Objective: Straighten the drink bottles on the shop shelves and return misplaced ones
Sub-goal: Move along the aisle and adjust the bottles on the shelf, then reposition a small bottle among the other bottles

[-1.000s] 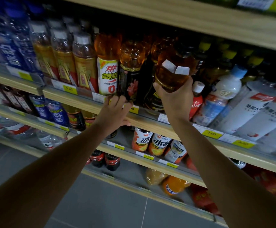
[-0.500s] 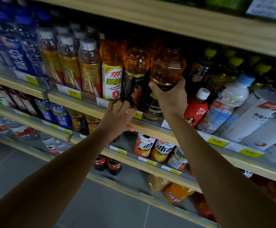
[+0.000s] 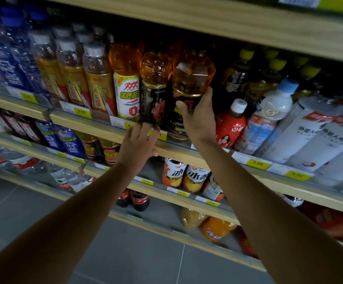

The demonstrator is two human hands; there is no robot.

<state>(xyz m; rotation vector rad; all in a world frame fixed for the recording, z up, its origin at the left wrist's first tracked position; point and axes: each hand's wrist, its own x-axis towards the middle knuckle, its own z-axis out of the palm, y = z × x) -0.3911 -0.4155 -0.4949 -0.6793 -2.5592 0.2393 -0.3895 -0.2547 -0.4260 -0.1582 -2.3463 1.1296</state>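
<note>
Wooden shop shelves [image 3: 109, 130] run across in front of me in dim light, crowded with drinks, and a grey tiled floor [image 3: 125, 253] shows below. My right hand [image 3: 200, 119] grips the amber bottle with the dark label [image 3: 193, 74] round its lower body, thumb on the left side and fingers curled round the right. It stands close to upright in the middle shelf's front row, pressed against a matching amber bottle [image 3: 156, 78] on its left (my palm hides the base, so I cannot tell whether it sits on the board). My left hand [image 3: 138, 142] holds nothing: its fingers lie loosely together over the front lip of that shelf, just under the matching bottle, with the thumb against the wood below.

Left of the pair stands an orange bottle with a white label [image 3: 126, 87], then gold-labelled bottles [image 3: 99, 83], then blue ones [image 3: 13, 64]. To the right of my grip a small red bottle with a white cap [image 3: 231, 124] stands beside a pale bottle with a blue cap [image 3: 273, 111], both leaning. Past them big white bottles [image 3: 320, 136] tilt over. Yellow price tags [image 3: 257, 163] line the shelf edges. On the shelf below, orange-labelled bottles [image 3: 174, 173] stand between my forearms.
</note>
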